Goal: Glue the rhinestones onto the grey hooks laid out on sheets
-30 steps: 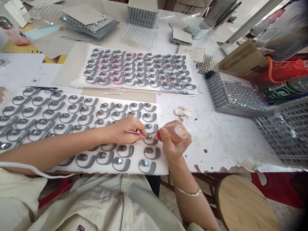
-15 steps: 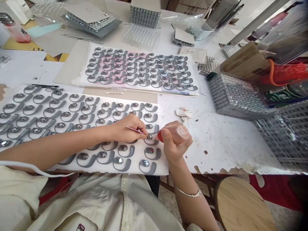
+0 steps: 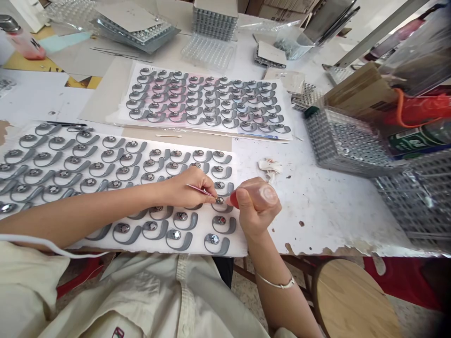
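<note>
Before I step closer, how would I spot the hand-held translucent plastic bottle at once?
On the white worktable, find the near white sheet bearing rows of grey curved pieces with shiny round heads. At its right edge, the right hand grips a translucent pinkish plastic bottle, red toward its tip. Unlike the dark-capped pink bottle at far left, it is held, tipped sideways.

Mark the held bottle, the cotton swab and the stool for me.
Bottle (image 3: pixel 260 193): head view, middle of its body.
Cotton swab (image 3: pixel 169 136): head view, middle of its stick.
Stool (image 3: pixel 355 298): head view, its wooden seat.

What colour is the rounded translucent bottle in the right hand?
The bottle looks pinkish, partly deeper red; head view.
</note>
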A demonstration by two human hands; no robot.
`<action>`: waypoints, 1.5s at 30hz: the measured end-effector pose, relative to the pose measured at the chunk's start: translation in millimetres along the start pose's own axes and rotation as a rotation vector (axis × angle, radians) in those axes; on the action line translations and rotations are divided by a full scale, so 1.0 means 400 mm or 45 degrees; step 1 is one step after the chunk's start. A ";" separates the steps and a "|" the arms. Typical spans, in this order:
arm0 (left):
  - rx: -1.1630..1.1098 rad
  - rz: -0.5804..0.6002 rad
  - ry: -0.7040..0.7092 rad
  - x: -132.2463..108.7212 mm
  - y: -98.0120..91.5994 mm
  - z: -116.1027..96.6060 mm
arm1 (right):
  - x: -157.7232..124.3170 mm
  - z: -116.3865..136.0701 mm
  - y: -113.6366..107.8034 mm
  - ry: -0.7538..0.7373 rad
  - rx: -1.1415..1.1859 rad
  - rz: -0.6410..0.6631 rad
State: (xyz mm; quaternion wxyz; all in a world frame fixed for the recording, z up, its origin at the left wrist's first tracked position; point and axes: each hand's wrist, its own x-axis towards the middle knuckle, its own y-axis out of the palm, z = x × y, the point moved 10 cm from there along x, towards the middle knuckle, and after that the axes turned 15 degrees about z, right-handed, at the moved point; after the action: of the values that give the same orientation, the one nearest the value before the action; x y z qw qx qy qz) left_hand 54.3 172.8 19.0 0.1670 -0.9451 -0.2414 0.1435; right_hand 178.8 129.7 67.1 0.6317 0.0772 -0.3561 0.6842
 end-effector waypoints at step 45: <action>0.514 -1.103 0.209 -0.373 -0.074 -0.126 | -0.234 -0.254 -0.180 0.911 0.912 -0.366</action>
State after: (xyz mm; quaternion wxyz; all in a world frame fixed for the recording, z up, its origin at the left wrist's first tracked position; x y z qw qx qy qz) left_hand -66.0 109.6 104.3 0.4098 -0.7146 -0.5662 0.0298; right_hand 297.8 109.7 -31.6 0.7354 0.0981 0.1523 0.6530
